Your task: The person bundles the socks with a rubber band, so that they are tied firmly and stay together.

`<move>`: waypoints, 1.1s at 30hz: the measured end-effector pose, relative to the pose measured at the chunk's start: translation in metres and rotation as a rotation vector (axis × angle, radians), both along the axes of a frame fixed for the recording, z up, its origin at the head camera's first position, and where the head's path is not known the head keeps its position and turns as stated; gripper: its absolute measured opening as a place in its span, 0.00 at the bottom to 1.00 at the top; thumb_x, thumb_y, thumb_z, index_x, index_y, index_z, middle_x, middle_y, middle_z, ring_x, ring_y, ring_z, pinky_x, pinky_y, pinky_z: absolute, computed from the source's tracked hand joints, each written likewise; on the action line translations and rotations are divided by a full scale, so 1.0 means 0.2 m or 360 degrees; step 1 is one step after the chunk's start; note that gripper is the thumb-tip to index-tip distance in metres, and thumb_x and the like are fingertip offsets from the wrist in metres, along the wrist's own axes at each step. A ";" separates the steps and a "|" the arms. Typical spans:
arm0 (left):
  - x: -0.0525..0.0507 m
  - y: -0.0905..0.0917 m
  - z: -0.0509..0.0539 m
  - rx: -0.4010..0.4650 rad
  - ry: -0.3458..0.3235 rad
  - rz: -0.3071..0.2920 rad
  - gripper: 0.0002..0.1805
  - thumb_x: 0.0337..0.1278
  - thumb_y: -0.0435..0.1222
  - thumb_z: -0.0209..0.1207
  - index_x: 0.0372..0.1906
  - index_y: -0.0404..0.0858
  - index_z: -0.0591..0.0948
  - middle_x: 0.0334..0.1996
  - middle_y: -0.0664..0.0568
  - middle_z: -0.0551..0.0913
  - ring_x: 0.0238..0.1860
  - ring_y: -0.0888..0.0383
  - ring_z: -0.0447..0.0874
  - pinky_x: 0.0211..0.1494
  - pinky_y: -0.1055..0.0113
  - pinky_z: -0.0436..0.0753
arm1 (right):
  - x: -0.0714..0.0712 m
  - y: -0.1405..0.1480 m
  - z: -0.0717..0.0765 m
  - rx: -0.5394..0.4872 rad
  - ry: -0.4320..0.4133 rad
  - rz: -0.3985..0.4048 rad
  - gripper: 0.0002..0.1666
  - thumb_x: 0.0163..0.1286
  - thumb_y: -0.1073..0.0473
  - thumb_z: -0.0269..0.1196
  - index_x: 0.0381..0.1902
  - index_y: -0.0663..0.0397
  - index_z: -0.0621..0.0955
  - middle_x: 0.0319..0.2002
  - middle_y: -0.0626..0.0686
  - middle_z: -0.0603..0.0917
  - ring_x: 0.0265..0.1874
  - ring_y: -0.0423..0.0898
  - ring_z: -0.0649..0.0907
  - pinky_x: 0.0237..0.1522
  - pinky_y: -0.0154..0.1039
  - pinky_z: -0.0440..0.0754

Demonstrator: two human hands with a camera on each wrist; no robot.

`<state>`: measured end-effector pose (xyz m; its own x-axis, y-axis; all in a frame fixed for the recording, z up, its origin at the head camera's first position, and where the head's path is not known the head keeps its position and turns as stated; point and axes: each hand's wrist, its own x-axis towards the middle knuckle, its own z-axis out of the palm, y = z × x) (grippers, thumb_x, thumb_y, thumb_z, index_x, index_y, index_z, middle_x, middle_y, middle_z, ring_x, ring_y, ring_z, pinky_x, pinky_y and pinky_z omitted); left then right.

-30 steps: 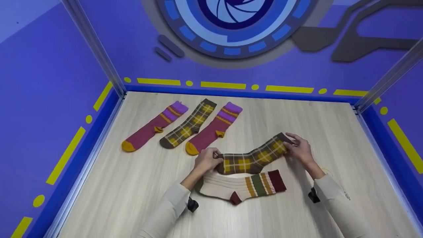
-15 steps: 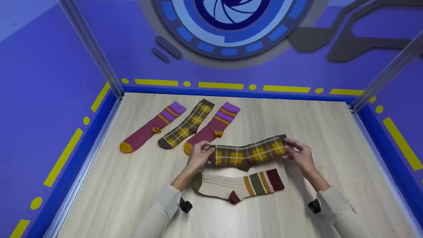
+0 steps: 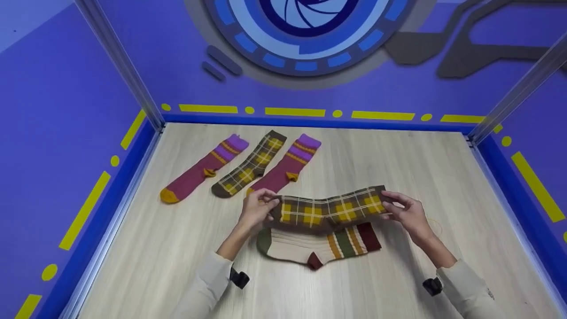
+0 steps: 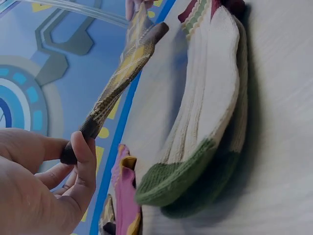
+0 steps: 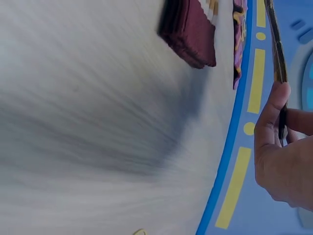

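Note:
A brown and yellow plaid sock (image 3: pixel 328 210) is stretched sideways above the table between two hands. My left hand (image 3: pixel 257 210) pinches its dark toe end; the left wrist view shows thumb and fingers on that toe. At the cuff, my right hand (image 3: pixel 407 215) pinches the other end, and in the right wrist view the sock (image 5: pixel 279 58) appears edge-on. Below lies a cream sock (image 3: pixel 292 249) with green toe, maroon heel and striped cuff, its upper edge partly hidden by the plaid one. In the left wrist view a second layer shows beneath the cream sock (image 4: pixel 210 88).
Farther back on the table (image 3: pixel 398 159) lie a maroon sock with purple cuff (image 3: pixel 190 177), a second plaid sock (image 3: pixel 250 166) and another maroon sock (image 3: pixel 283 166), side by side. A thin yellow loop (image 3: pixel 436 225) lies near my right wrist. Blue panels (image 3: pixel 301 95) enclose the back and sides.
The plaid sock has been lifted and pulled straighter. My left hand has moved left and a bit up, now covering part of a maroon sock's toe; my right hand has shifted slightly down and right.

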<state>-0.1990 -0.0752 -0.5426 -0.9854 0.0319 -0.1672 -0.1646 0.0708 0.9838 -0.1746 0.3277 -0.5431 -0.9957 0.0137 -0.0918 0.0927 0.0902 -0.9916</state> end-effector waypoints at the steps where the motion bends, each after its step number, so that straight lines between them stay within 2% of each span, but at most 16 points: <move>1: 0.00 -0.01 0.00 -0.0041 0.0008 -0.0008 0.07 0.59 0.24 0.65 0.41 0.27 0.83 0.28 0.52 0.78 0.18 0.63 0.74 0.17 0.70 0.78 | 0.01 0.00 0.00 0.0011 -0.0004 0.0014 0.26 0.72 0.70 0.62 0.65 0.78 0.72 0.47 0.42 0.83 0.34 0.37 0.87 0.37 0.34 0.88; 7: 0.03 -0.05 0.03 -0.0269 -0.0001 -0.0066 0.07 0.58 0.26 0.68 0.40 0.29 0.84 0.26 0.54 0.78 0.14 0.65 0.73 0.17 0.70 0.79 | 0.05 0.02 0.02 0.0094 -0.0062 0.0118 0.27 0.72 0.68 0.64 0.65 0.77 0.73 0.47 0.41 0.84 0.34 0.38 0.88 0.39 0.35 0.88; 15: 0.07 -0.10 0.03 -0.0328 -0.0047 -0.0241 0.06 0.57 0.24 0.67 0.40 0.29 0.84 0.25 0.54 0.78 0.13 0.65 0.73 0.17 0.74 0.76 | 0.09 0.07 0.01 0.0134 -0.0168 0.0351 0.29 0.72 0.66 0.65 0.65 0.77 0.73 0.47 0.43 0.84 0.33 0.41 0.88 0.39 0.37 0.88; 21: 0.12 -0.15 0.03 -0.0361 -0.0110 -0.0397 0.06 0.57 0.24 0.67 0.40 0.27 0.84 0.24 0.53 0.79 0.14 0.66 0.73 0.18 0.76 0.76 | 0.14 0.10 -0.03 0.0094 -0.0289 0.0557 0.27 0.73 0.63 0.64 0.65 0.74 0.73 0.46 0.45 0.85 0.34 0.38 0.87 0.41 0.37 0.88; 26: 0.16 -0.19 0.01 -0.0519 -0.0129 -0.0573 0.04 0.59 0.24 0.66 0.39 0.29 0.84 0.25 0.50 0.80 0.13 0.65 0.74 0.19 0.71 0.80 | 0.17 0.10 -0.08 0.0048 -0.0367 0.0712 0.27 0.73 0.65 0.63 0.64 0.76 0.73 0.42 0.48 0.88 0.34 0.40 0.89 0.39 0.36 0.88; 28: 0.17 -0.20 -0.01 -0.0585 -0.0120 -0.0620 0.04 0.58 0.24 0.66 0.38 0.29 0.84 0.25 0.49 0.81 0.13 0.65 0.74 0.20 0.69 0.81 | 0.18 0.09 -0.11 0.0098 -0.0373 0.0751 0.27 0.73 0.65 0.63 0.63 0.77 0.73 0.41 0.49 0.86 0.34 0.40 0.89 0.38 0.35 0.87; 33: 0.17 -0.22 -0.04 -0.0706 -0.0114 -0.0648 0.06 0.55 0.25 0.68 0.37 0.33 0.85 0.23 0.53 0.80 0.13 0.64 0.73 0.18 0.71 0.78 | 0.19 0.07 -0.16 0.0253 -0.0367 0.0761 0.26 0.71 0.65 0.65 0.62 0.76 0.75 0.40 0.51 0.82 0.33 0.40 0.87 0.36 0.34 0.86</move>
